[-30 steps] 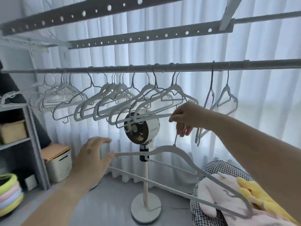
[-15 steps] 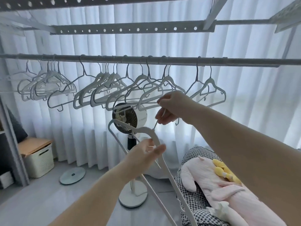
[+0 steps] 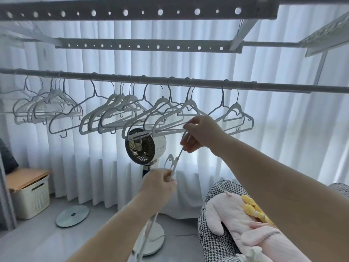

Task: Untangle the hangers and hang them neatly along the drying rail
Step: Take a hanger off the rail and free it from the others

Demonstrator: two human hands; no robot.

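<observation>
A grey drying rail (image 3: pixel 207 84) runs across the view with several white hangers (image 3: pixel 117 114) hooked on it in bunches, and two more hangers (image 3: pixel 235 115) spaced apart at the right. A loose white hanger (image 3: pixel 174 162) hangs below the rail, turned edge-on to me. My right hand (image 3: pixel 201 134) pinches its metal hook just under the hung hangers. My left hand (image 3: pixel 159 183) grips its shoulder lower down; its lower bar runs down past my left forearm.
A standing fan (image 3: pixel 145 146) is behind the hangers, its base (image 3: pixel 151 241) on the floor. A cream storage box (image 3: pixel 30 197) is at the left, a round disc (image 3: pixel 72 215) on the floor. A checked cushion (image 3: pixel 219 241) with pink and yellow cloth lies at bottom right.
My left hand has risen and closed on the loose hanger's shoulder. The hanger has turned from broadside to edge-on. My right hand keeps the hook.
</observation>
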